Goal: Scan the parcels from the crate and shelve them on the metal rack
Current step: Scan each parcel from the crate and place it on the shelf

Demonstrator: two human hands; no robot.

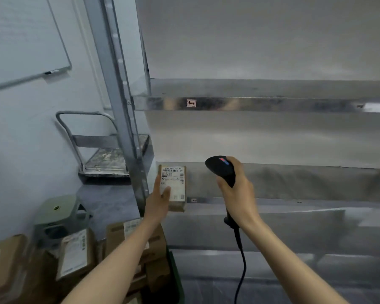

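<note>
**Fingers on parcel and scanner at the rack's left end**

Fingers (162, 189) of the left hand (157, 205) lie flat and nearly straight against the label face of a small parcel (173, 185), with the thumb up along its left side, steadying it where it stands upright at the left front corner of the lower shelf (294, 183). The right hand (237, 191) is wrapped tightly round the grip of a black handheld scanner (221, 170).

The metal rack (123, 106) fills most of the view: dull, brushed galvanised steel, with a slotted upright post on the left and flat shelves with folded front lips. A small red-and-white tag (191, 103) sits on the front lip of the upper shelf (272, 88).

Lower left, several brown cardboard parcels (75, 255) with white printed labels are piled together; a dark green crate edge (176, 270) shows beside them. Behind them stand a rounded grey-green plastic stool (59, 213) and a scuffed metal platform trolley (105, 159) with a tubular handle.

The shelved parcel is a slim rectangular carton, its white label carrying barcodes. The scanner is smooth and matt, with a rounded head bearing a red-and-blue mark, tilted toward the parcel; its black cable (241, 260) hangs down from the handle. Both forearms reach forward and upward, bare, the right wrist cocked.
</note>
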